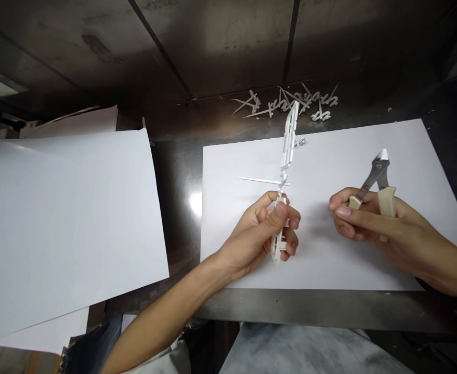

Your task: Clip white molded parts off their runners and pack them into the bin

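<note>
A long white plastic piece (289, 137) stands upright in my left hand (265, 228), whose thumb and fingers pinch its lower half. A thin white spike sticks out to the left from the middle of the piece. My right hand (384, 223) is wrapped round cutting pliers (380, 169) with pale handles; their jaws point up and the handles are spread apart. The pliers are to the right of the plastic piece, not touching it. Both hands are above a white sheet (236, 208).
Several small white plastic scraps (290, 101) lie along the back of the metal table (177, 208). One small bit (301, 141) rests at the sheet's back edge. More white sheets (72, 218) are stacked at the left.
</note>
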The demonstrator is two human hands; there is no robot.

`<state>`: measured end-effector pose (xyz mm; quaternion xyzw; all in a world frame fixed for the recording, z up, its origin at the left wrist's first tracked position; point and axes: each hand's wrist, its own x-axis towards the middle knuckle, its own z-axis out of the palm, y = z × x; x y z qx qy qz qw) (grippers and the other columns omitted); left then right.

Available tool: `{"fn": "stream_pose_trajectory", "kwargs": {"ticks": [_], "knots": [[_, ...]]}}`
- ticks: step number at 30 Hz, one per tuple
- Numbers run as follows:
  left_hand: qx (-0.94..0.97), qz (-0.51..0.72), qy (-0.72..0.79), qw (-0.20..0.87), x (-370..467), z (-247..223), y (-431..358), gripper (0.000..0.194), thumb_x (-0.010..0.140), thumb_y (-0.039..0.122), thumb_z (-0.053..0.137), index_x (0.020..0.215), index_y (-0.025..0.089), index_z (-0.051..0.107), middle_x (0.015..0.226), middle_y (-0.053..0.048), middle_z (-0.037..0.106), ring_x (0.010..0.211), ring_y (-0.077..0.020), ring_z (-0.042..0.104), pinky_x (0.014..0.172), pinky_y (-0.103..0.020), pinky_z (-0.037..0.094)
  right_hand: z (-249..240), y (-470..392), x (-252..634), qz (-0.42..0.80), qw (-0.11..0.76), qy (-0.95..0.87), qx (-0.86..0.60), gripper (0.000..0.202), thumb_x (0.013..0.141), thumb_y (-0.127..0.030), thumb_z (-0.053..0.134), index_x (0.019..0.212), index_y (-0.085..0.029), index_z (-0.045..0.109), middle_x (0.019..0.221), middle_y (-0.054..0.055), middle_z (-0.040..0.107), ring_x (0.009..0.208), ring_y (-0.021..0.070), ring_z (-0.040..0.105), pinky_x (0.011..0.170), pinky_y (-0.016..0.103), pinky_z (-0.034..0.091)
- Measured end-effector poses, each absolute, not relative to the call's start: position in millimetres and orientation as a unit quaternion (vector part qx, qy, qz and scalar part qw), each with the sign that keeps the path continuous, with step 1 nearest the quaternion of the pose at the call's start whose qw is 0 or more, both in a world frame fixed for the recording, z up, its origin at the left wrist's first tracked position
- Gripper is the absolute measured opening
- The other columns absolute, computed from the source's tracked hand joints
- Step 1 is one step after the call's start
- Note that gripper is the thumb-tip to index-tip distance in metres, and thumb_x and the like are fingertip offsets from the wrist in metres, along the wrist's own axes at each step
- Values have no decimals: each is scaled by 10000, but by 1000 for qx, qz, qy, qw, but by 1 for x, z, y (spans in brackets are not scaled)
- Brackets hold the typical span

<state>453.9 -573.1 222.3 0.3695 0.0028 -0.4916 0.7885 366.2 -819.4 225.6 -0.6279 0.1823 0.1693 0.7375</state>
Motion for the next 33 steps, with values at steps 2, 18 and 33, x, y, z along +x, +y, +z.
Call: {"fn": "stream_pose_trajectory", "kwargs": {"ticks": [2, 18, 33], "knots": [[371, -498, -5, 784, 455, 223, -573, 420, 954, 503, 864, 1103, 216, 596, 972, 15, 720, 652, -93, 724, 573, -175, 565, 223, -822, 364, 161, 721, 185, -648, 265, 1031, -520, 813, 1075, -260, 787, 796, 13, 588, 722, 164, 494, 647, 305, 359], [330, -537, 69, 773, 459, 224, -573, 405, 1020, 376, 806, 1391, 214, 781, 1039, -38, 647, 830, -111, 638, 762, -234, 536, 229, -818, 368, 138, 714, 166, -666, 559, 1114, -586, 644, 728, -218, 475, 710, 14, 419, 687, 193, 408, 684, 377, 286], [285, -533, 107, 790, 461, 227, -574, 561, 1058, 604, 641, 1276, 112, 800, 994, -97, 660, 743, -166, 624, 654, -264, 504, 228, -818, 368, 150, 734, 177, -638, 480, 1117, -504, 648, 762, -220, 493, 692, 6, 408, 678, 192, 378, 689, 374, 310]]}}
